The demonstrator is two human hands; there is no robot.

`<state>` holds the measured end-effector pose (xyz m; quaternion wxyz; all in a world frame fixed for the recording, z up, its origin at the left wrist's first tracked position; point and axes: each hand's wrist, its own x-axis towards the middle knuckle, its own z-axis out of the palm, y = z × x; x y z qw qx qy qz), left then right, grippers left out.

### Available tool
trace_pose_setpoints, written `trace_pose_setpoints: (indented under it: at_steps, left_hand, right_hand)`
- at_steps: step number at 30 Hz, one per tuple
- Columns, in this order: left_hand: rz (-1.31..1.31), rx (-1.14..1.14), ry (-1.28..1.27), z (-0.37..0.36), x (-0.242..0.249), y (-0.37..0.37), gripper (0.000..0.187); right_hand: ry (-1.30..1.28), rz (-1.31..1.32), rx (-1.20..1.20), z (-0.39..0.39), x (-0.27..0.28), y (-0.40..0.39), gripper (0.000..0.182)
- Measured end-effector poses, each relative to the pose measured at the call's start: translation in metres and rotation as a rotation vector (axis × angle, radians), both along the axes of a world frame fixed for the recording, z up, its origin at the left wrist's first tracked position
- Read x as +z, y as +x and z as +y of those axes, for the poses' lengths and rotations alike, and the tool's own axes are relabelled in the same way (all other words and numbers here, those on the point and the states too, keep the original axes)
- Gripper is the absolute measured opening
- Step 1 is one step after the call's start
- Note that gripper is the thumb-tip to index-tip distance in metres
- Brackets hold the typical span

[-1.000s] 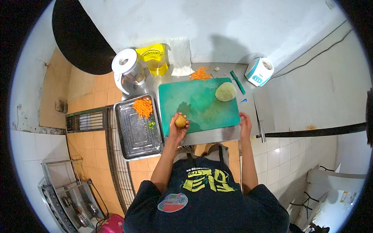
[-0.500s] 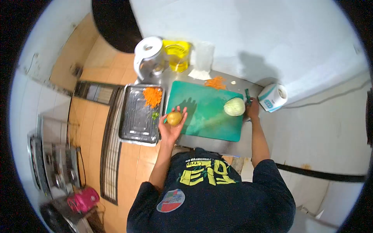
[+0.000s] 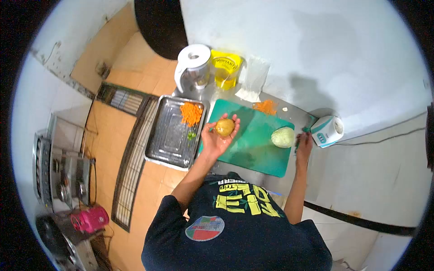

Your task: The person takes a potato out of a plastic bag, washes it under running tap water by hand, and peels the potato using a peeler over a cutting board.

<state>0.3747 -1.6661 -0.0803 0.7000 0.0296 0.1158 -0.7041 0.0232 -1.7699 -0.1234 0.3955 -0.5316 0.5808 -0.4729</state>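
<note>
A round yellow-brown potato (image 3: 224, 127) rests in my left hand (image 3: 219, 139), palm up, with the fingers curled round it above the left part of the green cutting board (image 3: 253, 151). My right hand (image 3: 304, 147) is just off the board's right edge, fingers drawn together at a small green item (image 3: 307, 129). What exactly those fingers grip is too small to make out. Between that hand and the board's middle sits a pale green cabbage (image 3: 283, 137), on the board's right side.
Left of the board stands a metal tray (image 3: 169, 137) with shredded carrot (image 3: 191, 114) and green bits. A white-lidded pitcher (image 3: 195, 67), yellow pouch (image 3: 226, 68) and clear bag (image 3: 256, 79) line the back. Orange peelings (image 3: 266, 107) lie by the wall; a tissue roll (image 3: 327, 131) stands right.
The whole view has shifted, so the counter sits farther right. My left hand still holds the potato, turned slightly. My right hand has moved a little nearer the tissue roll, by the green item.
</note>
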Motion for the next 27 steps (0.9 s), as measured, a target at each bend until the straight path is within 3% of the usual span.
trace_pose_setpoints:
  at_steps: [1, 2, 3, 4, 6, 9, 12, 15, 19, 22, 27]
  left_hand:
    - [-0.016, -0.015, 0.021, -0.007, 0.011, -0.005, 0.039]
    - [-0.045, -0.038, 0.001, -0.012, 0.021, -0.008, 0.037]
    - [-0.067, -0.02, 0.003, -0.019, 0.021, -0.012, 0.036]
    - [-0.089, -0.002, 0.008, -0.027, 0.019, -0.017, 0.034]
    - [-0.126, 0.026, 0.011, -0.035, 0.026, -0.024, 0.025]
    - [-0.443, 0.038, -0.029, -0.036, 0.04, -0.029, 0.028]
    - [-0.375, -0.054, -0.03, -0.032, 0.058, -0.032, 0.031]
    - [-0.438, -0.09, -0.061, -0.035, 0.042, -0.035, 0.032]
    - [-0.568, -0.022, 0.114, -0.036, 0.045, -0.051, 0.032]
    - [-0.552, 0.007, 0.103, -0.034, 0.056, -0.057, 0.033]
    - [-0.498, 0.028, 0.103, -0.035, 0.06, -0.053, 0.032]
  right_hand:
    - [-0.036, -0.018, -0.004, 0.023, 0.03, 0.042, 0.03]
    - [-0.088, -0.048, 0.145, 0.034, 0.032, 0.061, 0.029]
    - [0.007, -0.362, 0.272, 0.05, 0.039, 0.089, 0.026]
    - [-0.051, -0.1, 0.384, 0.065, 0.047, 0.108, 0.023]
    - [-0.01, -0.174, 0.459, 0.089, 0.076, 0.154, 0.023]
    - [-0.086, 0.013, 0.462, 0.097, 0.092, 0.175, 0.025]
    - [-0.195, 0.107, 0.353, 0.098, 0.088, 0.181, 0.023]
    - [-0.189, 0.096, 0.371, 0.1, 0.096, 0.177, 0.023]
    - [-0.23, 0.21, 0.387, 0.099, 0.115, 0.175, 0.022]
    - [-0.275, 0.312, 0.408, 0.096, 0.109, 0.172, 0.036]
    - [-0.319, 0.457, 0.447, 0.095, 0.109, 0.173, 0.037]
